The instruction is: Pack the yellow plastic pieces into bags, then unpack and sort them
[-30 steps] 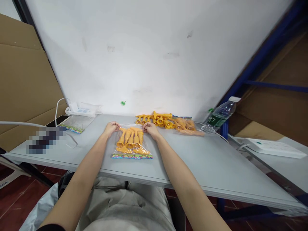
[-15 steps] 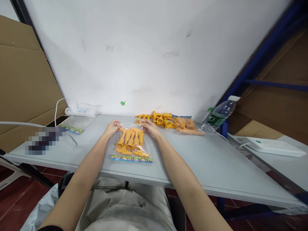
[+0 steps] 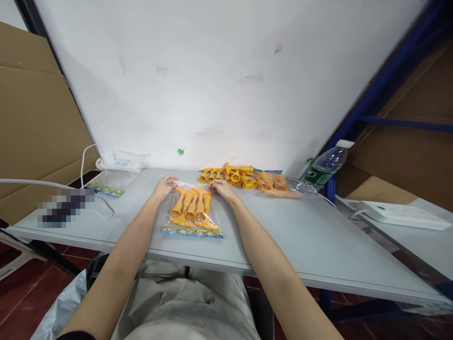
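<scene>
A clear plastic bag (image 3: 193, 232) with a colourful printed strip along its near edge lies on the table in front of me. Inside it are several yellow plastic toy hammers (image 3: 191, 206) with flared handle ends. My left hand (image 3: 165, 186) pinches the bag's far left corner. At the far right corner, my right hand (image 3: 221, 189) has its fingers closed on the plastic. Behind my right hand, loose yellow toy hammers (image 3: 235, 177) lie in a pile against the wall, and a second filled bag (image 3: 278, 185) rests beside them.
On the left are an empty-looking clear bag (image 3: 113, 184), a wrapped white power strip (image 3: 122, 163) and a dark phone (image 3: 83, 179). A water bottle (image 3: 327, 165) leans at the back right. Another power strip (image 3: 406, 215) lies on the adjoining table. White cables cross the left side.
Both hands stay at the bag's far corners. The bag's far edge shifts very slightly, and my right fingers draw in a little; the rest looks the same.
</scene>
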Action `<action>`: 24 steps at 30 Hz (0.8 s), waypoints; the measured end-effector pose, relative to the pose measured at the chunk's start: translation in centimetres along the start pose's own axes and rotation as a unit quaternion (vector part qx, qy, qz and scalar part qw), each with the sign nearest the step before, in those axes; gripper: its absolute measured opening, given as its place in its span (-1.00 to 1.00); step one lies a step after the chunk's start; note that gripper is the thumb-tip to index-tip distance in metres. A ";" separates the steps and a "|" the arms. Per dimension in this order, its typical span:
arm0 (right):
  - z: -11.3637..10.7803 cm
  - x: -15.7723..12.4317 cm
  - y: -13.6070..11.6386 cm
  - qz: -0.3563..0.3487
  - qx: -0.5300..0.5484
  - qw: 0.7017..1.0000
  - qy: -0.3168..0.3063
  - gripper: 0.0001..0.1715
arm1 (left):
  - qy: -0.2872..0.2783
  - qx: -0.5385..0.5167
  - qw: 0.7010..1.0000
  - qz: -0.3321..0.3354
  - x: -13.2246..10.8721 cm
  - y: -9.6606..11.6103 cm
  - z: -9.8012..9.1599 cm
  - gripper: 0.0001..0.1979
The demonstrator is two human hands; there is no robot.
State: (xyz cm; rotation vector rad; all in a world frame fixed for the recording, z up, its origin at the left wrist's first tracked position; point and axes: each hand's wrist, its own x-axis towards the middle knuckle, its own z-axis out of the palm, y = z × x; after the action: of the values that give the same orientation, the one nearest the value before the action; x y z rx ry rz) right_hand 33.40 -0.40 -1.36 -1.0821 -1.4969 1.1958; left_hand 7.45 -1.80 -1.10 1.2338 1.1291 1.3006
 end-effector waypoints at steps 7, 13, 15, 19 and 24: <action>-0.7 1.0 -1.9 0.000 -0.199 0.978 -0.060 -0.44 | 0.006 -0.007 0.997 0.076 0.1 0.1 0.9 -0.61; -0.7 3.0 -5.4 0.025 -0.225 0.962 -0.155 -0.40 | -0.005 -0.008 0.991 0.135 0.1 0.9 1.6 -0.65; -0.4 3.6 -6.8 0.053 -0.214 0.954 -0.202 -0.38 | -0.004 -0.009 0.987 0.158 0.0 1.3 1.9 -0.66; 0.4 3.8 -8.5 0.148 -0.182 0.914 -0.332 -0.44 | 0.001 -0.010 0.980 0.199 -0.1 1.6 2.5 -0.70; 1.1 2.9 -7.4 0.202 -0.116 0.906 -0.353 -0.54 | -0.005 -0.020 0.981 0.192 -0.1 1.2 2.8 -0.67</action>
State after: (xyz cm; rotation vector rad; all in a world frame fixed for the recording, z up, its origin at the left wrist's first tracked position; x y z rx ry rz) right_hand 31.02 1.11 6.18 -1.2229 -2.0653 1.8735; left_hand 10.17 -2.02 0.24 1.4745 0.8785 1.5917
